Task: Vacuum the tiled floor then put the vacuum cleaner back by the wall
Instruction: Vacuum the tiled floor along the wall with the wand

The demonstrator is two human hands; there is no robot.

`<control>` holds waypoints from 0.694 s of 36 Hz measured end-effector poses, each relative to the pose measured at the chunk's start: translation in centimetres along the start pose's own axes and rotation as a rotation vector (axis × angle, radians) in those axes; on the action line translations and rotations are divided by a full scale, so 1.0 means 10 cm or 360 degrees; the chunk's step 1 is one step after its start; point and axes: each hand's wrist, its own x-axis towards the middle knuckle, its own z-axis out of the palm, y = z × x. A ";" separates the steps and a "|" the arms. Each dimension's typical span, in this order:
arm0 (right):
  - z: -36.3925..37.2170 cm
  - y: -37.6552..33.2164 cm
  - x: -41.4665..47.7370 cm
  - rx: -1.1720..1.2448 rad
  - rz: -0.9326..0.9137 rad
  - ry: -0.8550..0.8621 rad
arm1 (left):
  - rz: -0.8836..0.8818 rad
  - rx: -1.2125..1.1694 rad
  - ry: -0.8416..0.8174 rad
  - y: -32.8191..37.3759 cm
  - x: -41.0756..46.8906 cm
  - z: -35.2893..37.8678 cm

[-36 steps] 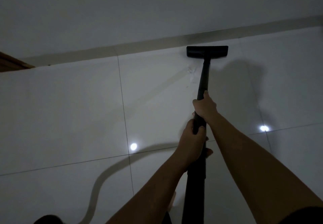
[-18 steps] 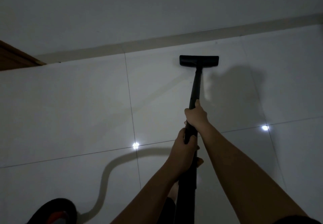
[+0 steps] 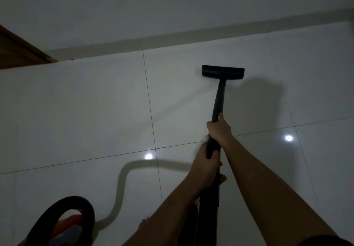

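**Mid-stroke on the tiles, short of the wall**

While both hands grip the black wand, the vacuuming step is plainly the one in hand. The right hand is wrapped around the wand higher up toward the head, and the left hand is closed on it just behind, where the tube thickens. Neither hand is loose; both are clamped on the wand.

Out at the end, the floor head sits flat on the tiled floor, near its far edge but apart from the skirting strip at the foot of the wall. At the near left corner of the floor sits the vacuum cleaner body, dark with an orange part showing and a looped black handle over it. A brown wooden edge shows at the far left, possibly a door frame.

My guess is that plenty of floor is left to cover, so the return to the wall is not due yet. The next stroke calls for keeping the head flat on the tile and shifting sideways onto an untouched strip, minding the machine close by on the left.
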 end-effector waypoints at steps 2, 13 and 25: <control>0.10 0.04 -0.06 0.0001 0.0010 -0.0011 | -0.0010 -0.0009 0.0014 -0.07 -0.07 -0.06; 0.67 0.31 -0.38 -0.0043 0.0043 -0.0026 | -0.0051 0.0036 0.0036 -0.47 -0.46 -0.45; 1.13 0.69 -0.80 -0.0095 0.0014 0.0000 | 0.0037 0.0104 -0.0041 -0.95 -0.90 -0.84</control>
